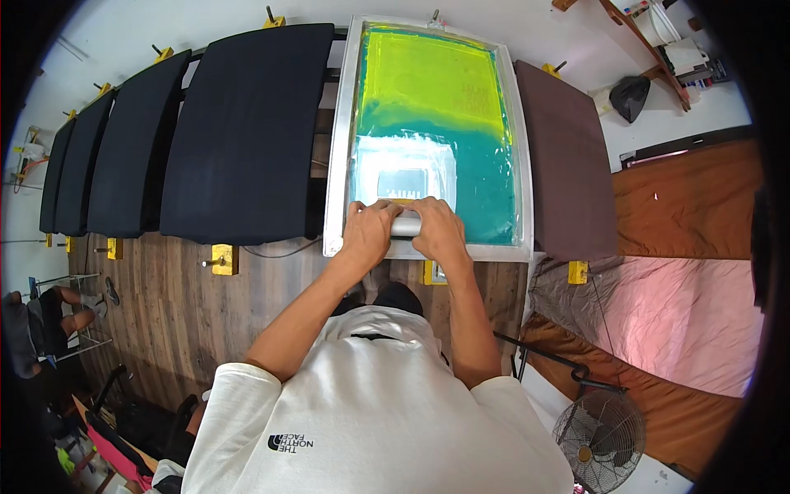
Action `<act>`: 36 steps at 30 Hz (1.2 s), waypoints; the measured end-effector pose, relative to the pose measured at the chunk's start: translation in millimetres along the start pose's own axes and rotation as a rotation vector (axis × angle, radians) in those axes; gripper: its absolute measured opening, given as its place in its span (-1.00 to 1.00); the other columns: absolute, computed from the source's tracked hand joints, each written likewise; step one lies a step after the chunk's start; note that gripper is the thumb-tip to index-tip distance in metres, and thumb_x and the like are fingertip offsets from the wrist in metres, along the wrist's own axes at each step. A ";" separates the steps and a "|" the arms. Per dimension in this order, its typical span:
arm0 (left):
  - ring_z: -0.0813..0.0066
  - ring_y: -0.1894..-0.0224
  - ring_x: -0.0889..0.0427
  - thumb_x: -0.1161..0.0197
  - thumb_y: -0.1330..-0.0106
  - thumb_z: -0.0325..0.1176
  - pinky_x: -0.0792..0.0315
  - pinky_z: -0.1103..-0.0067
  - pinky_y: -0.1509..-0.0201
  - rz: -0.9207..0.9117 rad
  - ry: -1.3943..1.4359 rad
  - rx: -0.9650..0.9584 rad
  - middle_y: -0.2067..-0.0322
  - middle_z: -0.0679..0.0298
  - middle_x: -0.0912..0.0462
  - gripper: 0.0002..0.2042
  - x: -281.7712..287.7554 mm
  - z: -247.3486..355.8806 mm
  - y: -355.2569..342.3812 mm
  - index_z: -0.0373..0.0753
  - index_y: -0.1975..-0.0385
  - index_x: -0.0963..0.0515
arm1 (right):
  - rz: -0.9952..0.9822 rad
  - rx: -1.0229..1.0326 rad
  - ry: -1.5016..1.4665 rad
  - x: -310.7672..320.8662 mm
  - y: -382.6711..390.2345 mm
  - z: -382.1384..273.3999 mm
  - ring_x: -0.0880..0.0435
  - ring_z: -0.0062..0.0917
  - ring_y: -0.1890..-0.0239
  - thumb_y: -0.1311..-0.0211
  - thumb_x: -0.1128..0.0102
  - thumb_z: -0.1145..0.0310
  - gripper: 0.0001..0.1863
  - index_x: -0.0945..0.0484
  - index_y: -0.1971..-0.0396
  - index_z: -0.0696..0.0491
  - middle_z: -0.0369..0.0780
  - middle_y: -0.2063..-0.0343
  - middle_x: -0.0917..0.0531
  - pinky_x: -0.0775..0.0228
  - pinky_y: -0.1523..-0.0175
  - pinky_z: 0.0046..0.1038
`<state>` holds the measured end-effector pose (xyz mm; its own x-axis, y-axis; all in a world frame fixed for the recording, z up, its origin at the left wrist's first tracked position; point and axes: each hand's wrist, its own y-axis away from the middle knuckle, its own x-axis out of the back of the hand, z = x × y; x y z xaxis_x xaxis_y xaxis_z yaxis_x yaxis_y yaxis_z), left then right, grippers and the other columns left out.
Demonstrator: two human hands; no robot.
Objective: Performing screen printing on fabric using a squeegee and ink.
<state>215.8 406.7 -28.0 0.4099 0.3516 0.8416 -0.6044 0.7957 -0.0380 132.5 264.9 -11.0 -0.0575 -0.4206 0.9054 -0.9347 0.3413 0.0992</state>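
Note:
A silver-framed printing screen [335, 181] lies in front of me. Its mesh is yellow-green at the far end and teal at the near end, with a whitish translucent patch [409, 152] around a small pale design. At the screen's near end, my left hand [370, 230] and my right hand [440, 232] are side by side, closed on the grey handle of a squeegee [405, 226]. A yellowish strip shows between the fingers at its far side. The squeegee's lower edge is hidden, so I cannot tell how firmly it touches the mesh.
Several boards covered in black fabric [247, 132] stand in a row to the left; a brown-covered board [568, 165] is on the right. Yellow clamp blocks [220, 259] stick out at the board ends. A fan [599, 436] stands lower right. A seated person [53, 321] is at far left.

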 end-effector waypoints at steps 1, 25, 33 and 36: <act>0.24 0.08 -0.65 -0.15 -0.03 -0.68 -0.29 0.33 -0.07 -0.024 -0.017 0.012 0.03 0.19 -0.67 -0.55 0.1 1.4 3.2 -0.20 0.03 -0.61 | -0.002 -0.002 -0.003 -1.2 4.4 -1.3 -0.56 -0.21 0.02 0.15 -0.26 0.61 -0.55 -0.63 0.13 0.01 -0.15 0.17 -0.61 -0.46 -0.01 -0.16; 0.19 0.14 -0.66 -0.18 0.02 -0.69 -0.26 0.27 -0.11 -0.136 -0.030 0.044 0.15 0.16 -0.70 -0.52 12.3 10.0 14.9 -0.18 0.03 -0.62 | -0.024 0.025 -0.031 4.1 20.6 -7.6 -0.58 -0.17 0.03 0.15 -0.25 0.63 -0.58 -0.65 0.16 0.05 -0.09 0.21 -0.64 -0.48 0.01 -0.14; 0.21 0.20 -0.67 -0.22 0.07 -0.66 -0.27 0.28 -0.06 -0.222 -0.036 0.057 0.26 0.18 -0.73 -0.53 22.9 9.5 3.2 -0.14 0.08 -0.65 | -0.096 0.066 -0.052 16.2 9.0 -7.0 -0.64 -0.09 0.17 0.15 -0.21 0.64 -0.65 -0.70 0.26 0.10 -0.01 0.33 -0.67 -0.51 0.07 -0.12; 0.17 0.28 -0.67 -0.22 0.07 -0.62 -0.28 0.30 0.03 -0.229 -0.021 0.047 0.35 0.17 -0.73 -0.57 30.0 9.9 -7.3 -0.11 0.15 -0.69 | -0.133 0.056 -0.071 23.1 2.7 -7.0 -0.67 -0.08 0.25 0.17 -0.21 0.62 -0.67 -0.71 0.30 0.10 -0.01 0.39 -0.68 -0.51 0.13 -0.12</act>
<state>225.8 406.6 2.9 0.5260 0.1533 0.8365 -0.5285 0.8296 0.1803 131.1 262.0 13.0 0.0453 -0.5180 0.8542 -0.9538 0.2319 0.1912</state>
